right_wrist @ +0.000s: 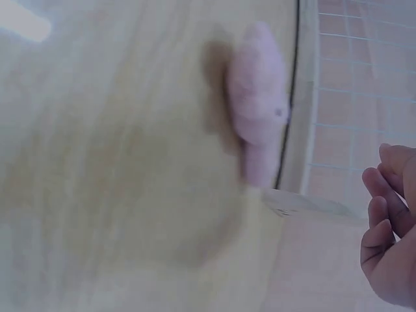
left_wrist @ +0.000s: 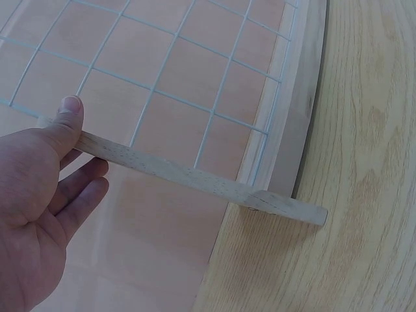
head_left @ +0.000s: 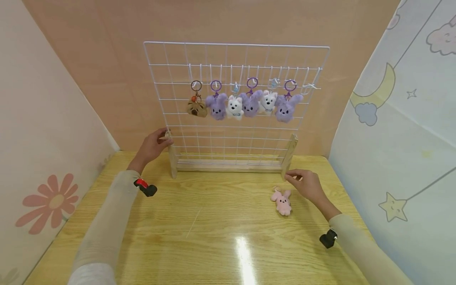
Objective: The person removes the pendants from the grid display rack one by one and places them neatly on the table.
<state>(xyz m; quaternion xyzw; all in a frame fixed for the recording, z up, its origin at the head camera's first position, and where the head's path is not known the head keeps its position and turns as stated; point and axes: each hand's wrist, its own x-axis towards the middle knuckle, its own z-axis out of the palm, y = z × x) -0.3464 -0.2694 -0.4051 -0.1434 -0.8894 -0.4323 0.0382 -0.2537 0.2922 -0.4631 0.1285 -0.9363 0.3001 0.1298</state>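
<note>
My left hand (head_left: 153, 146) grips the left wooden post (left_wrist: 175, 172) of a white wire grid rack (head_left: 228, 136), thumb on one side and fingers on the other. Close by the foot of the right wooden post (head_left: 289, 156) is my right hand (head_left: 307, 184), its fingers loosely bent with nothing between them. Below that hand a pink plush bunny keychain (head_left: 283, 204) lies on the table. From hooks on the grid hang a brown plush keychain (head_left: 197, 109), three purple bunny keychains (head_left: 216, 107) and two white plush dog keychains (head_left: 235, 107).
The rack stands at the back of a wood-grain table (head_left: 160, 237). A free hook (head_left: 310, 87) sticks out at the grid's right end. Behind it is an orange-tan backdrop (head_left: 231, 19), with pale decorated panels (head_left: 392, 150) on both sides. A light glare marks the table front.
</note>
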